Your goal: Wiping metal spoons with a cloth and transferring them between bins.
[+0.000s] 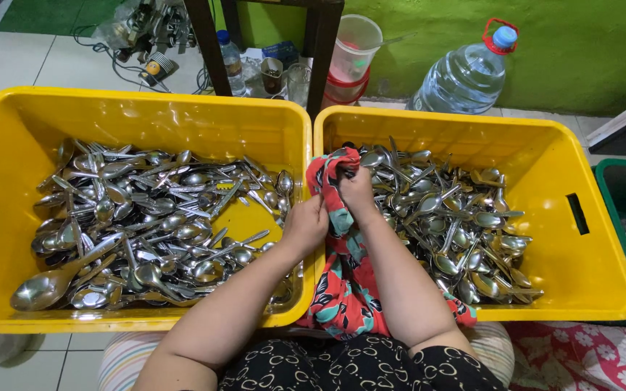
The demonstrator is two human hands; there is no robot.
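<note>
- I see two yellow plastic crates side by side on the tiled floor, their inner walls touching in the middle of the view.
- The left crate [9, 119] holds a loose heap of metal spoons and forks [146, 217], spread over most of its bottom, with one large serving spoon [45, 286] lying near the front left corner.
- The right crate [588, 282] holds a second pile of cutlery [451, 217], mostly spoons, banked toward its left and middle; its right end shows bare yellow.
- A red cloth [345, 289] with teal and white flower print hangs over the meeting rims of the two crates and runs down toward my lap.
- My left hand [306, 224] is clenched on the cloth just above the dividing rims.
- My right hand [358, 190] is closed around the bunched upper end of the cloth, just inside the right crate; I cannot tell whether a piece of cutlery is wrapped in it.
- The cloth looks crumpled and twisted between the two hands.
- Beyond the crates stand a large clear water bottle [465, 76] with a blue cap, a clear plastic jug [353, 47], and a smaller bottle [230, 58], against a green wall.
- A green crate [621, 195] edges in at the right.
</note>
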